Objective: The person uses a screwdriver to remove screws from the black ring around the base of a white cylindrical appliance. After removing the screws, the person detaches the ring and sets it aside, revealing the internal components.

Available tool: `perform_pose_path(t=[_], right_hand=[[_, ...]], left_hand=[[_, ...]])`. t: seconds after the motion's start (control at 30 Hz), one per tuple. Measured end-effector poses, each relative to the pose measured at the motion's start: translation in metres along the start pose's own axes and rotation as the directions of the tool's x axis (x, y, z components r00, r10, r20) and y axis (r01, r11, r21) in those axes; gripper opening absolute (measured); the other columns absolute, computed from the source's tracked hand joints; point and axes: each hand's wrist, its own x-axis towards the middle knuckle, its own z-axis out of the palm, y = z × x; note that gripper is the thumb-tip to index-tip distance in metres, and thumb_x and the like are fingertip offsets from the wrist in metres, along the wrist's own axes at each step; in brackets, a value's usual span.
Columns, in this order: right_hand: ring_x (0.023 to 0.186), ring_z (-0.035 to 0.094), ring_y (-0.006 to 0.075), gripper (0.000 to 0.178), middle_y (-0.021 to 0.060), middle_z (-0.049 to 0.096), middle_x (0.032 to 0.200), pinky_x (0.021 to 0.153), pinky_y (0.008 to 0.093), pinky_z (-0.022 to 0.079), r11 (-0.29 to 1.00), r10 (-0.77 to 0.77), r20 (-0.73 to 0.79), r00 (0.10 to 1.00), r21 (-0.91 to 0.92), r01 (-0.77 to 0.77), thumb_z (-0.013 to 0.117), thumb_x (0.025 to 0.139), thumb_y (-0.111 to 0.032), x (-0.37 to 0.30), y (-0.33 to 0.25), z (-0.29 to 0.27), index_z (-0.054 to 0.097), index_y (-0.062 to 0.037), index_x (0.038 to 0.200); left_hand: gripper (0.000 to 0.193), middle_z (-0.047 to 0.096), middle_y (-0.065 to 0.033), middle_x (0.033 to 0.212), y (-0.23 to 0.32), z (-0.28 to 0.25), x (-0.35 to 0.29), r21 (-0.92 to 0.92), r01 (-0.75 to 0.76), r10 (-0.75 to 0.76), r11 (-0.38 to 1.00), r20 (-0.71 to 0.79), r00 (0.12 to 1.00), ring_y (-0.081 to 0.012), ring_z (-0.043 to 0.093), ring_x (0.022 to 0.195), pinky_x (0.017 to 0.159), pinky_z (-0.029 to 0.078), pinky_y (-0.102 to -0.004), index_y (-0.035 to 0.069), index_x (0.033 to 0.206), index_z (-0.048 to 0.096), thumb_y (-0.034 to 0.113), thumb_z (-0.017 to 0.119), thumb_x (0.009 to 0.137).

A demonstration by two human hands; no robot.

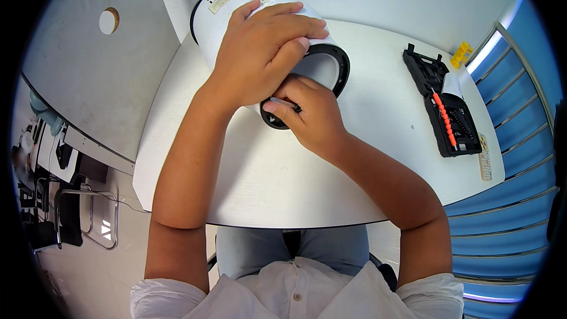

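Observation:
A white cylindrical appliance (208, 34) lies on its side at the far middle of the white table (366, 171). Its near end has a black ring-shaped rim (341, 62) around a pale hollow. Across the top of the casing my left hand (257, 53) lies flat, fingers stretched out and touching it. My right hand (316, 112) is closed at the rim's lower left part, below the left hand. Between its thumb and fingers shows a small slim grey-and-black tool (284, 103). The tool's exact kind and far end are hidden by the fingers.
To the right lies an unfolded black tool case (437, 127) with an orange flexible shaft (444, 119) and a white piece (452, 85). A yellow object (461, 55) stands behind it. Metal rails (508, 121) run along the right, and a grey panel (88, 77) stands at left.

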Motion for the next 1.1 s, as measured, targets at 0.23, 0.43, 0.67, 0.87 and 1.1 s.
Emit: perform_pose_path(t=[0.23,0.43,0.67,0.87,1.1], right_hand=[[0.069,0.058,0.0244,0.021,0.0055,0.057,0.073,0.060,0.0362,0.048,0.938,-0.264,-0.112,0.958,-0.260,0.229,0.075,0.075,-0.018,0.001,0.009,0.009,0.057,-0.0088,0.077],[0.067,0.058,0.0248,0.019,0.0057,0.056,0.070,0.059,0.0361,0.048,0.933,-0.219,-0.123,0.968,-0.316,0.171,0.071,0.077,-0.012,-0.004,-0.004,0.010,0.053,-0.0081,0.078],[0.072,0.059,0.0294,0.017,0.0105,0.060,0.076,0.062,0.0407,0.047,0.994,0.105,-0.016,0.994,0.030,-0.104,0.067,0.082,-0.011,-0.004,-0.013,0.002,0.052,-0.0045,0.083],[0.076,0.060,0.0325,0.019,0.0119,0.063,0.081,0.066,0.0422,0.047,0.983,0.120,0.007,0.993,0.137,-0.120,0.068,0.084,-0.014,-0.002,-0.004,0.001,0.053,-0.0025,0.086],[0.078,0.061,0.0329,0.019,0.0131,0.064,0.083,0.068,0.0411,0.048,0.983,0.133,-0.002,0.991,0.126,-0.132,0.068,0.084,-0.014,-0.002,-0.003,0.005,0.054,-0.0019,0.088]], left_hand=[[0.030,0.069,0.0013,0.112,0.000,0.002,0.002,-0.033,0.016,-0.017,0.999,-0.026,1.000,-0.0243,0.051,0.126,0.109,0.023,-0.0488,0.015,0.104,0.070,0.019,0.044,0.088],[0.033,0.068,-0.0014,0.116,0.002,-0.002,0.003,-0.030,0.012,-0.012,0.999,0.024,1.000,-0.0259,0.051,0.127,0.110,0.019,-0.0446,0.012,0.108,0.069,0.013,0.043,0.087],[0.035,0.068,-0.0016,0.117,0.003,-0.001,0.003,-0.041,0.018,-0.017,0.999,0.023,1.000,-0.0261,0.050,0.127,0.110,0.018,-0.0444,0.011,0.109,0.069,0.014,0.043,0.087],[0.036,0.068,-0.0015,0.117,0.005,-0.001,0.003,-0.041,0.030,-0.029,0.999,0.023,0.999,-0.0253,0.049,0.128,0.111,0.017,-0.0441,0.012,0.110,0.069,0.015,0.042,0.086],[0.035,0.067,-0.0011,0.119,0.006,0.001,0.003,-0.043,0.055,-0.055,0.998,0.010,0.998,-0.0246,0.049,0.128,0.111,0.018,-0.0440,0.012,0.109,0.069,0.014,0.042,0.086]])
